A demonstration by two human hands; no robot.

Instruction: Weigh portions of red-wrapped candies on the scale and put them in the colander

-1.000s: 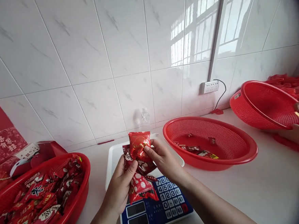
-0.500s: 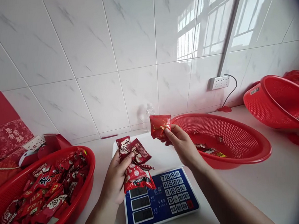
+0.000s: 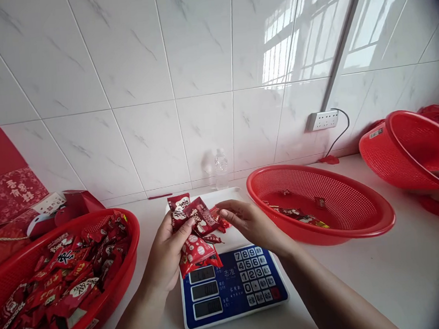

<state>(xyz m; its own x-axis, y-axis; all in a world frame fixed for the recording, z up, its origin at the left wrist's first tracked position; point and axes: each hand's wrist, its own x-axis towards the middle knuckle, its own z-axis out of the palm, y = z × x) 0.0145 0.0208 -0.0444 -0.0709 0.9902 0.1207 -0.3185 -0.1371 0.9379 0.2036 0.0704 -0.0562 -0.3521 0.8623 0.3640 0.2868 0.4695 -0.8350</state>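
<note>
left fingers around red snack packets

The table is lying open in front of the right basket, which is rising beside the right hand. The left basket is flanking the left hand; a bottle is standing behind the scale.

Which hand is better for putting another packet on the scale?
Probably the right hand. It is over the white tray, close to a red packet, though I can't tell if they touch. The left hand is gripping several other packets, so it seems less free.
</note>
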